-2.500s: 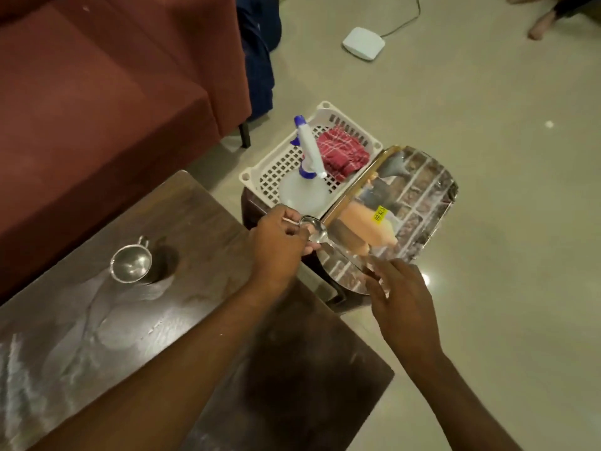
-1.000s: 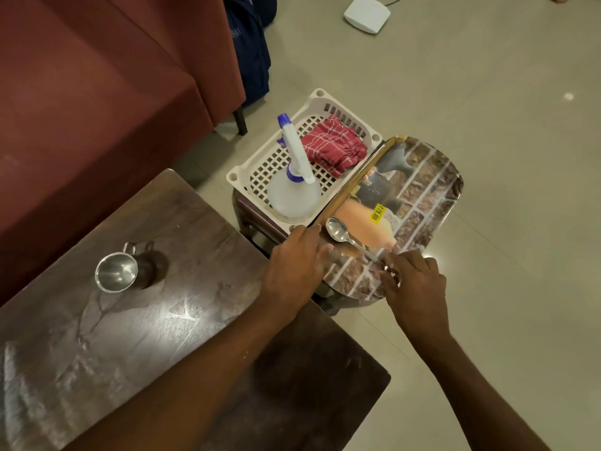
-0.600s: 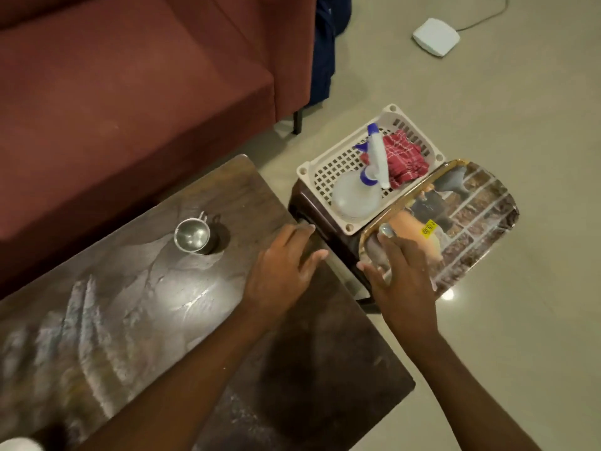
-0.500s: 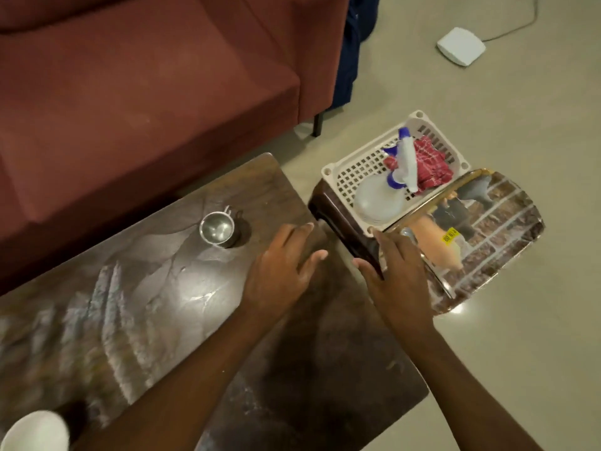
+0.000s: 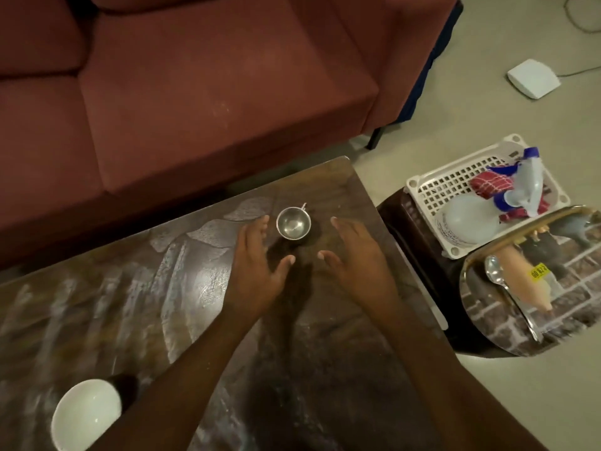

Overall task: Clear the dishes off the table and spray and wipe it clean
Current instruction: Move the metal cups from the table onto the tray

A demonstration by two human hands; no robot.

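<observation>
A small steel cup (image 5: 293, 226) stands upright on the dark wooden table (image 5: 182, 307). My left hand (image 5: 257, 271) is open just left of it, fingertips close to its rim. My right hand (image 5: 356, 262) is open to its right, a short gap away. Neither hand touches the cup. A white bowl (image 5: 85, 414) sits at the table's near left corner. On a patterned tray (image 5: 553, 323) to the right lies a steel spoon (image 5: 507, 291).
A white basket (image 5: 432, 193) on a dark stool (image 5: 419, 255) holds a spray bottle (image 5: 478, 213) and a red checked cloth (image 5: 487, 185). A maroon sofa (image 5: 195, 86) runs behind the table. A white box (image 5: 533, 79) with a cable lies on the floor.
The spoon was let go onto the tray. Both hands left the tray and moved left over the table to either side of the steel cup. The view swung left, showing the bowl.
</observation>
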